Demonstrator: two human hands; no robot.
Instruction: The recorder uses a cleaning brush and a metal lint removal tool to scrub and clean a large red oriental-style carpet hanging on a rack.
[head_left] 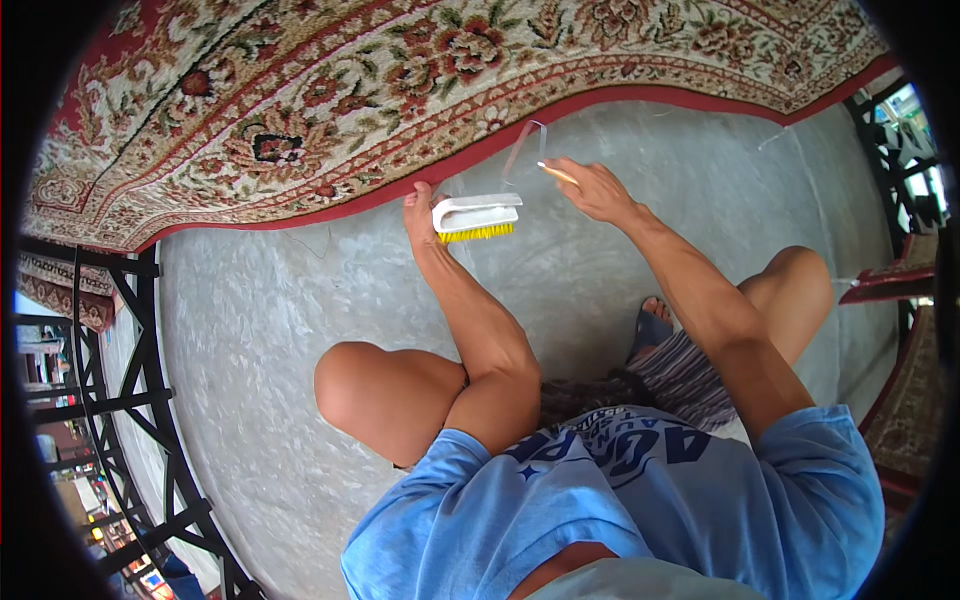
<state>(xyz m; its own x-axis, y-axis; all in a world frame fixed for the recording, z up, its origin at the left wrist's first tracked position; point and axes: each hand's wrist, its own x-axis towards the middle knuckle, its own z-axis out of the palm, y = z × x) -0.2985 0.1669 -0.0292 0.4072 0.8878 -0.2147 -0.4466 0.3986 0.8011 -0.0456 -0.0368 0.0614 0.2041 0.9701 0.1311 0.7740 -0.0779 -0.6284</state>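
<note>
My left hand (420, 212) is at the red edge of a patterned carpet (440, 70), its fingers closed there, partly hidden. Right beside this hand is a scrubbing brush (478, 202), with a white looped handle and yellow bristles turned toward me. The brush's left end meets my hand; whether it touches is unclear. My right hand (597, 190) is closed around a slim tan-handled tool (560, 174) with a pale tip pointing left. Just beyond that tip, a thin bent strip (517, 150) shows against the floor; what it is cannot be made out.
The carpet, red, cream and green with flowers, spans the far side. I sit low on a grey floor (270, 310), knees apart. Black metal framework (150, 400) runs along the left, with clutter behind it. More carpets (905, 390) hang at the right.
</note>
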